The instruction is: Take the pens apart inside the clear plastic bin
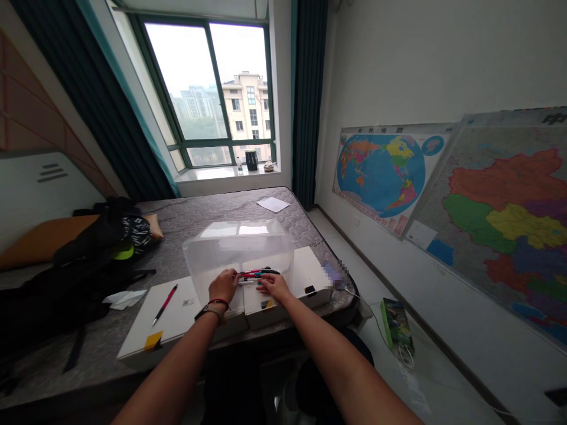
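Observation:
A small bunch of pens (250, 274), some red and some dark, lies crosswise between my two hands at the front of a clear plastic box (212, 251). My left hand (224, 285) is closed on the left ends of the pens, with a dark band and a reddish band round its wrist. On the right ends, the thumb and fingers of my right hand (274, 287) are pinched together. Both hands are above white flat boxes (305, 265) on the bed. Farther left, a single red and black pen (165, 304) rests on another white box (146, 321).
The grey mattress (199, 206) carries a sheet of paper (273, 204) at the back, a crumpled tissue (124, 300) and a black bag (88, 265) at left. A green box (397, 327) and a cable are on the floor at right, below wall maps (381, 171).

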`<state>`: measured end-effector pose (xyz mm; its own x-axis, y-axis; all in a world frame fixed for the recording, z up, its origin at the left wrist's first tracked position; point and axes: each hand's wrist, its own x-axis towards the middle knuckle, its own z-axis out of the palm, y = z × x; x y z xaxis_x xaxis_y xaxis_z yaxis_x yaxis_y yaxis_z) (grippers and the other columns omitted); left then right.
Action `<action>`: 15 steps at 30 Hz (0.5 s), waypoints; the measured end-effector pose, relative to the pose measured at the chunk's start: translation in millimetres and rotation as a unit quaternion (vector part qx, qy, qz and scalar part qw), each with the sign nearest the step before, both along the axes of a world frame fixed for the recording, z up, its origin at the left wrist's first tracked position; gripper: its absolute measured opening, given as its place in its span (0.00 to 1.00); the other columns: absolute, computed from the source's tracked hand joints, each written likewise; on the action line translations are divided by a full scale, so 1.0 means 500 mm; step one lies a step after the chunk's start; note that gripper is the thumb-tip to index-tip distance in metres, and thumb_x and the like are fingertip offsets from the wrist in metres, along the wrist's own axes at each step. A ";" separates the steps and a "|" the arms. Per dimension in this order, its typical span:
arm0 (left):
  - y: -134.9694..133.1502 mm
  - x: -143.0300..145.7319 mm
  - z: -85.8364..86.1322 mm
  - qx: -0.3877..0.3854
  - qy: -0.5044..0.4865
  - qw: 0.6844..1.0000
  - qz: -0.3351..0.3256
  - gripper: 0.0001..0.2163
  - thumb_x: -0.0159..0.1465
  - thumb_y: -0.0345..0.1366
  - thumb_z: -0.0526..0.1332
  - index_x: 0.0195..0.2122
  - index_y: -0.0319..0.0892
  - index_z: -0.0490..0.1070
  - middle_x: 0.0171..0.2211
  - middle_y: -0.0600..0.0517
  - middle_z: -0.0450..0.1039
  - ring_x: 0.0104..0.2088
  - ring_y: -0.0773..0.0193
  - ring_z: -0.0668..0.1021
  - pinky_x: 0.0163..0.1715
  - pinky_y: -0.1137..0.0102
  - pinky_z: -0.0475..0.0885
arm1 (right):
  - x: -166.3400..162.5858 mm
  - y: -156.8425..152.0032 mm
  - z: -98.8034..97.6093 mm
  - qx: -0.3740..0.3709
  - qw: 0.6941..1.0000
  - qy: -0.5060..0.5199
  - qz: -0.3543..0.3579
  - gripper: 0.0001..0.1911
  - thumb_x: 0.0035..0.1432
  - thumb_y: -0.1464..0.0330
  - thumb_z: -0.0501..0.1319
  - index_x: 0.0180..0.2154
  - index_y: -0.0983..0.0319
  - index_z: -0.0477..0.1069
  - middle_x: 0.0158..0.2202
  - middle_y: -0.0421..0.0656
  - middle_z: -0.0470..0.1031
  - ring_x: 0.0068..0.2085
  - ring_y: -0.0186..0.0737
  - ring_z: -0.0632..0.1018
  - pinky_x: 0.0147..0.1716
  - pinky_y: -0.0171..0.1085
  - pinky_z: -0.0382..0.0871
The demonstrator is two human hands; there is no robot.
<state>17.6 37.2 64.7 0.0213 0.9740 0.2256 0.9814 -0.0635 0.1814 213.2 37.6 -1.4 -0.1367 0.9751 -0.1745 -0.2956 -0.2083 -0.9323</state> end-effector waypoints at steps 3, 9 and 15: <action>-0.005 -0.007 -0.013 0.004 -0.033 0.999 0.003 0.13 0.68 0.45 0.52 0.40 0.46 0.73 0.40 0.50 0.76 0.39 0.61 0.77 0.30 0.71 0.65 | -0.001 0.001 0.000 0.000 1.000 0.000 -0.005 0.13 0.56 0.72 0.66 0.44 0.65 0.73 0.39 0.47 0.81 0.32 0.37 0.83 0.28 0.30 0.79; -0.039 0.015 -0.026 0.041 -0.054 0.992 -0.107 0.13 0.69 0.44 0.52 0.49 0.48 0.71 0.46 0.50 0.75 0.40 0.63 0.78 0.34 0.72 0.68 | 0.000 -0.001 0.006 0.005 1.000 -0.008 -0.006 0.11 0.54 0.69 0.69 0.39 0.65 0.73 0.32 0.45 0.81 0.30 0.38 0.82 0.29 0.32 0.78; -0.050 0.064 -0.029 0.042 -0.054 0.978 -0.198 0.13 0.69 0.44 0.53 0.48 0.50 0.73 0.49 0.49 0.74 0.43 0.62 0.78 0.38 0.71 0.70 | 0.006 -0.012 0.021 0.018 1.000 -0.012 0.014 0.15 0.50 0.61 0.71 0.36 0.65 0.76 0.31 0.44 0.80 0.32 0.39 0.82 0.32 0.35 0.78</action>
